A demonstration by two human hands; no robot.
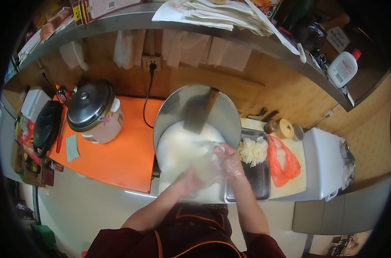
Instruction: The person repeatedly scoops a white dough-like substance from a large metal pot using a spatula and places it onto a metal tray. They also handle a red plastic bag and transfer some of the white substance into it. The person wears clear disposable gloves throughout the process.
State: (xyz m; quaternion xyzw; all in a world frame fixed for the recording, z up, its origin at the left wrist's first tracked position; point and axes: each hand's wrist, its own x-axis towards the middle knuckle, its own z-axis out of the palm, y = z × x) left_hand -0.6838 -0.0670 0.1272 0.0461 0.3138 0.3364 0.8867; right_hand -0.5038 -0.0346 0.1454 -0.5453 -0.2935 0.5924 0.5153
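A wide metal bowl (168, 111) holds a large white mass (172, 145) with a smooth top. A cleaver (197, 116) with a wooden handle lies inside the bowl, its handle against the far wall. My right hand (228, 160), in a clear plastic glove, holds a thin translucent plastic (205, 158) over the bowl's near right side. My left hand (189, 182), blurred by motion, is at the near edge of that plastic; its fingers cannot be made out. Right of the bowl, a metal tray (255, 180) holds pale, shredded pieces (252, 151).
An orange-topped table (127, 161) at left carries a rice cooker (95, 113) and a folded cloth (72, 147). A red plastic bag (282, 164), jars (285, 129) and a white container (326, 164) stand right. A loaded metal shelf (124, 22) overhangs the far side.
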